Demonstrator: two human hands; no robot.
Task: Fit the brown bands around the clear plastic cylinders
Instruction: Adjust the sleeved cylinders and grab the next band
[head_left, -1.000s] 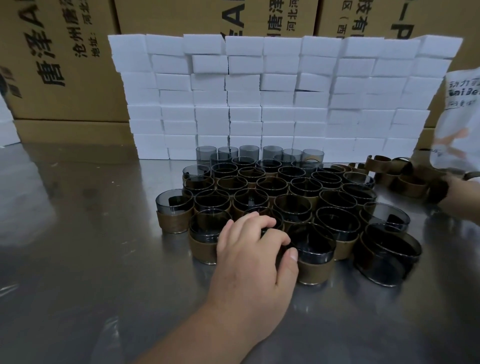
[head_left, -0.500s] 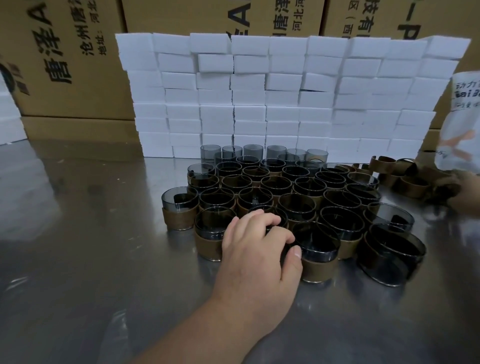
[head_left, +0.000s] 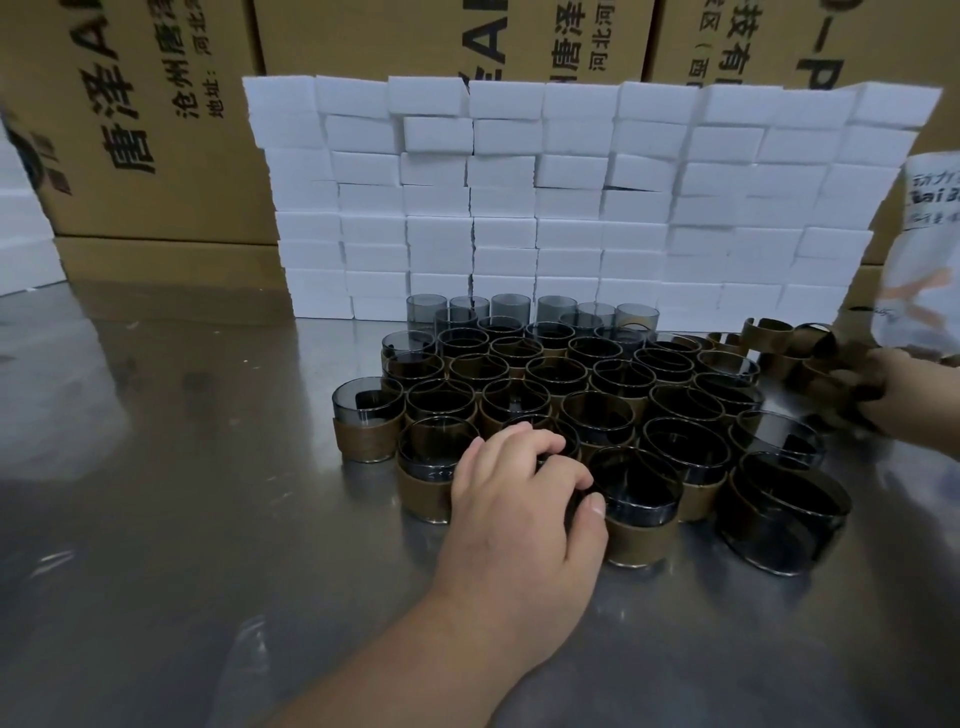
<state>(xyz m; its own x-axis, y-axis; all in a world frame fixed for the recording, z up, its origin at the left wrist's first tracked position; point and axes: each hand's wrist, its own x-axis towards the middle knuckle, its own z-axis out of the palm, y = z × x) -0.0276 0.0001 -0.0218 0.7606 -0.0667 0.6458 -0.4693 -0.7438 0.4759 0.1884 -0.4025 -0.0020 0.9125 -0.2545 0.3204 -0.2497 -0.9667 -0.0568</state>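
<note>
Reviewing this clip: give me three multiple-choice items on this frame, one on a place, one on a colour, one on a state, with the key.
1. Where is the pile of loose brown bands?
A. far right, behind the cylinders
B. front left
C. on the cartons

2. What colour are the stacked foam blocks?
A. white
B. blue
C. black

3. What is the left hand doing?
A. lifted well above the table
B. resting on a front-row cylinder
C. holding a carton

Key: 1 A, bands lie by the right hand; 2 A, the wall is plainly white; 3 B, fingers curl over the rim.
</note>
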